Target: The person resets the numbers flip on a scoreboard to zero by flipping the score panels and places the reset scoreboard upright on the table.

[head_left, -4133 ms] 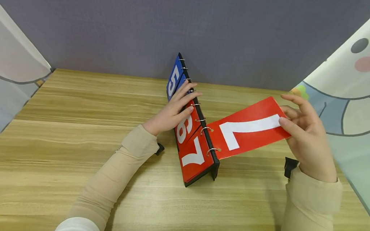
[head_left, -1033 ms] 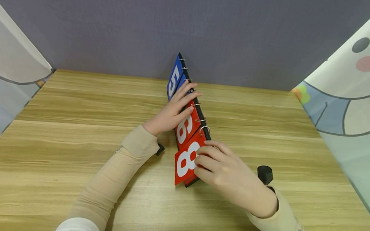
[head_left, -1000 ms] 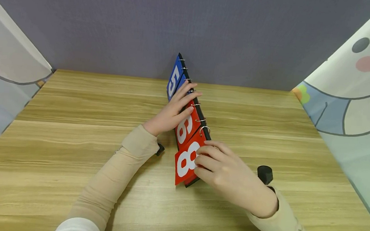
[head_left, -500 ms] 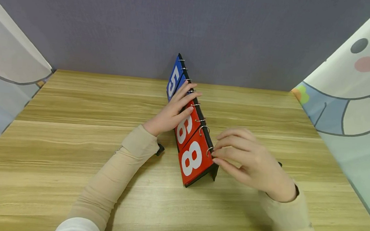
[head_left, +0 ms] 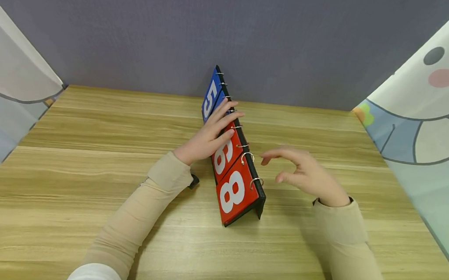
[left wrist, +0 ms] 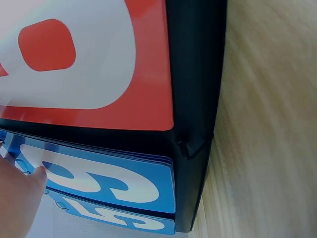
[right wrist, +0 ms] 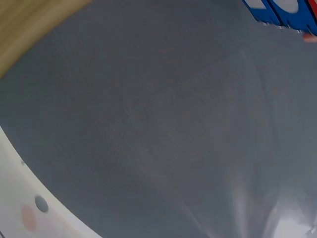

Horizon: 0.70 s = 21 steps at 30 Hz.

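Beige-sleeved right hand [head_left: 305, 172]: thumb and forefinger spread apart, nothing between them, just beside the back of the scoreboard [head_left: 255, 174] and off its rings. Half a second ago its fingertips were at the nearest ring [head_left: 256, 179]; they have since withdrawn. Left hand [head_left: 208, 138]: laid across the scoreboard's top edge at about mid-length, fingers extended rather than curled, same pose as in the earlier frames.

Change noted: about four seconds ago the near end of the scoreboard showed a 7, with another red card lifted out behind it in the right hand. Now the red card with the 8 [head_left: 233, 195] lies flat there, on the front face. Judgement: this card turn looks complete and needs no further support from the right hand.

Next outward: middle red card [head_left: 225, 157], its digit partly covered by the left hand; blue card with a 5 [head_left: 211, 96] at the scoreboard's far end. Scoreboard stands tent-fashion on the wooden table [head_left: 67, 180]; grey wall [head_left: 138, 32] beyond it.
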Motion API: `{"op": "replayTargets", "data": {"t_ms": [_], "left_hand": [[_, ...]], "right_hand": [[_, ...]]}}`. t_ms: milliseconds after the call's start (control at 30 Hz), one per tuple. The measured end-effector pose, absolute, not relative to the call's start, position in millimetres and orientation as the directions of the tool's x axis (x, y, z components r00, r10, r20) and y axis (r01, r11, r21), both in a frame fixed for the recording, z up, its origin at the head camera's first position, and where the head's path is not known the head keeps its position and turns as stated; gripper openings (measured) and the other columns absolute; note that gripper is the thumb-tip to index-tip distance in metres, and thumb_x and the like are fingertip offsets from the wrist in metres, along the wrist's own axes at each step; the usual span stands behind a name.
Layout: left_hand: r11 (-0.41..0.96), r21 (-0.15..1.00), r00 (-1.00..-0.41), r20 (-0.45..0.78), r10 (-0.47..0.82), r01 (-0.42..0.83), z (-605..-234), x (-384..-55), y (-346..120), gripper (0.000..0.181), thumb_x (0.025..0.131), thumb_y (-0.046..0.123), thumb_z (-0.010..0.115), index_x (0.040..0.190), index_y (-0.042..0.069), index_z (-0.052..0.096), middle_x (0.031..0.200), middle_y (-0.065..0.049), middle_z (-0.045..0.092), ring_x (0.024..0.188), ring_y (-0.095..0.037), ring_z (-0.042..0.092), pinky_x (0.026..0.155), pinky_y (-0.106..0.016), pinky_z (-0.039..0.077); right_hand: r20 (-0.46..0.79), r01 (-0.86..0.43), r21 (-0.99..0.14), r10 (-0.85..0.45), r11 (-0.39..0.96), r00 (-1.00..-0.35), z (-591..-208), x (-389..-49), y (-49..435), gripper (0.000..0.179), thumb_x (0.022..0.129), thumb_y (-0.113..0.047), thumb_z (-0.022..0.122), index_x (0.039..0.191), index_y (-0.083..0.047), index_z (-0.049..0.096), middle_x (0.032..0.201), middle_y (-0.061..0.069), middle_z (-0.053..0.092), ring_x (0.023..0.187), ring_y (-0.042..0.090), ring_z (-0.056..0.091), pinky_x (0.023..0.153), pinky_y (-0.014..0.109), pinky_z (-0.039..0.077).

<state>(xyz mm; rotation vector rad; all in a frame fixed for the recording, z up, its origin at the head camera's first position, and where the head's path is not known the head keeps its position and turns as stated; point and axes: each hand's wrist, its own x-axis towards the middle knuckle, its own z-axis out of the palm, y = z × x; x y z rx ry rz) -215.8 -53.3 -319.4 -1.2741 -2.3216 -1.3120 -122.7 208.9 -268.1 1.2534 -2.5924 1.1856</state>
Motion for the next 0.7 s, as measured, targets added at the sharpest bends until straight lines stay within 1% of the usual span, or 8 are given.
{"op": "replayTargets", "data": {"t_ms": [33,133,267,367,533,700], "left_hand": [[0.241,0.612,-0.615,0.525,0.589,0.753,-320,-216,-53,0.062,0.099,0.049,0.029,0.141,0.005,0.041,0.155,-0.011,0.019,0.147,-0.02,-0.008,0.117,-0.052,0.004],[0.242,0.614,-0.616,0.523,0.589,0.752,-320,-216,-53,0.064,0.098,0.051,0.028,0.141,0.005,0.041,0.155,-0.01,0.019,0.147,-0.02,-0.008,0.117,-0.052,0.005],[0.244,0.617,-0.62,0.518,0.59,0.748,-319,-216,-52,0.061,0.098,0.05,0.029,0.142,0.008,0.041,0.156,-0.009,0.019,0.147,-0.019,-0.008,0.117,-0.052,0.006],[0.246,0.617,-0.62,0.515,0.592,0.747,-319,-215,-52,0.059,0.099,0.048,0.029,0.142,0.01,0.04,0.156,-0.009,0.019,0.147,-0.018,-0.008,0.117,-0.051,0.006],[0.25,0.616,-0.62,0.512,0.594,0.747,-319,-215,-52,0.059,0.099,0.048,0.029,0.142,0.009,0.04,0.156,-0.009,0.018,0.147,-0.018,-0.008,0.117,-0.051,0.006],[0.244,0.617,-0.619,0.518,0.59,0.748,-319,-215,-52,0.06,0.099,0.048,0.029,0.141,0.007,0.041,0.156,-0.009,0.019,0.147,-0.019,-0.008,0.117,-0.052,0.006]], "right_hand": [[0.277,-0.651,-0.645,-0.671,0.401,-0.688,-271,-126,210,0.063,0.082,-0.054,0.059,0.124,-0.006,0.059,0.109,0.003,0.066,0.104,0.011,0.059,0.093,0.022,0.043],[0.17,-0.58,-0.704,-0.695,0.41,-0.698,-278,-133,210,0.071,0.076,-0.056,0.065,0.125,-0.005,0.057,0.115,0.006,0.065,0.109,0.013,0.059,0.097,0.026,0.043],[0.095,-0.512,-0.755,-0.704,0.409,-0.703,-284,-137,208,0.072,0.07,-0.049,0.077,0.123,-0.005,0.057,0.118,0.007,0.063,0.112,0.016,0.058,0.1,0.027,0.042],[0.085,-0.502,-0.767,-0.712,0.4,-0.697,-287,-138,206,0.073,0.067,-0.046,0.08,0.122,-0.003,0.057,0.118,0.008,0.063,0.112,0.017,0.057,0.1,0.029,0.043],[0.098,-0.519,-0.772,-0.737,0.368,-0.669,-292,-140,203,0.081,0.067,-0.055,0.076,0.121,0.0,0.055,0.115,0.01,0.062,0.109,0.014,0.057,0.099,0.034,0.044],[0.069,-0.506,-0.779,-0.751,0.37,-0.657,-294,-141,201,0.084,0.067,-0.058,0.074,0.123,0.001,0.053,0.114,0.009,0.061,0.109,0.015,0.056,0.099,0.042,0.044]]}}
